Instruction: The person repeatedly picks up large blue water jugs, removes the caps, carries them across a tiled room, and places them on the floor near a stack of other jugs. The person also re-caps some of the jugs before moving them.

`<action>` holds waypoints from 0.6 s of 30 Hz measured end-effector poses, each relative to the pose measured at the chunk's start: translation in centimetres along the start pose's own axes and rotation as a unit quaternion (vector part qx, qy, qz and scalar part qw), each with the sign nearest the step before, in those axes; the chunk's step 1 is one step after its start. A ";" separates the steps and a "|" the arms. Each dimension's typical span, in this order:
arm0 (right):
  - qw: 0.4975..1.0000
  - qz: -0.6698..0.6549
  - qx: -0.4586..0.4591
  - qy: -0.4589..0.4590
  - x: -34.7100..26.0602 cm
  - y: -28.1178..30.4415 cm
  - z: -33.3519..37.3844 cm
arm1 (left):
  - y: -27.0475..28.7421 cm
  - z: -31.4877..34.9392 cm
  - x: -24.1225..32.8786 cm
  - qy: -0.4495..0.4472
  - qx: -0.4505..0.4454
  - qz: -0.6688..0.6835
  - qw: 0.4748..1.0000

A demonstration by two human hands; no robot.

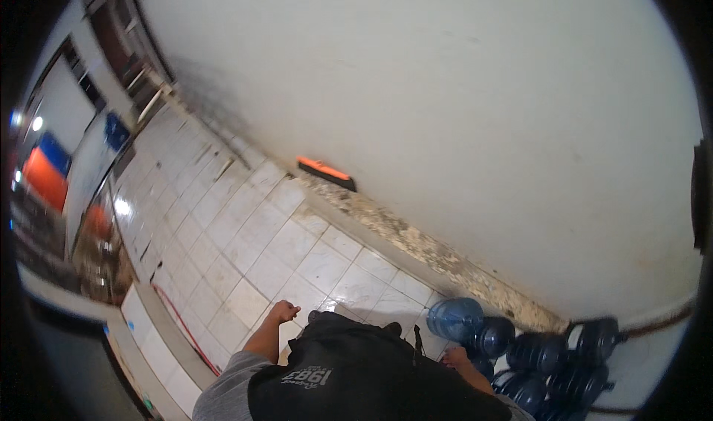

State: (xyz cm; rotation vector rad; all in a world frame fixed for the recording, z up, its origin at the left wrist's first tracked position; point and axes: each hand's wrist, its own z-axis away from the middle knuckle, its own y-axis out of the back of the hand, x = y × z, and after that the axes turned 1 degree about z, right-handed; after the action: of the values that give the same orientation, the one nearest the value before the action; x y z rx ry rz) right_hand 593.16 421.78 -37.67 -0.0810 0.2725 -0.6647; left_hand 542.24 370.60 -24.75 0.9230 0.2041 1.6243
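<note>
My left hand (284,312) hangs over the white tiled floor (316,265), its fingers curled in with nothing seen in them. On the other side, my right hand (454,357) hangs by my body near a pale blue water jug (454,318). Its fingers are too small and partly hidden to read. A black apron (349,373) with white print covers my front. Several darker blue water jugs (535,352) lie stacked to the right. An orange and black broom head (327,173) rests where the wall meets the stony ledge.
A white wall (483,109) rises ahead, with a rough stony ledge (416,239) along its foot. At left, a thin red hose (182,324) runs beside a low white ledge (156,339). Orange and blue containers (46,177) stand farther left. The floor looks wet in places.
</note>
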 end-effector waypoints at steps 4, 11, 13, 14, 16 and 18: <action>0.957 0.189 0.174 0.131 -12.8 -11.3 1.4 | -3.8 3.4 -14.2 0.078 0.086 0.132 0.984; 0.922 0.316 0.114 0.193 -27.3 -34.9 -2.7 | -7.0 7.6 -28.7 0.183 0.043 0.163 0.969; 0.898 0.371 0.064 0.225 -29.2 -43.3 -4.2 | -7.9 8.4 -34.0 0.207 0.016 0.083 0.975; 0.886 0.401 0.031 0.230 -30.1 -47.9 -4.2 | -9.2 8.9 -36.7 0.223 -0.001 0.049 0.974; 0.866 0.439 -0.011 0.239 -31.7 -53.2 -4.6 | -5.8 7.3 -35.4 0.212 0.065 0.196 0.955; 0.845 0.474 -0.054 0.242 -33.4 -58.5 -5.8 | -0.5 6.8 -34.3 0.223 0.141 0.354 0.897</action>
State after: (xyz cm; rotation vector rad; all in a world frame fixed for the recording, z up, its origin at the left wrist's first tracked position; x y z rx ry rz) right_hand 531.49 396.59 -26.35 0.1201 0.7744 0.3438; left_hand 546.77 337.74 -35.92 0.8747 0.4695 2.5368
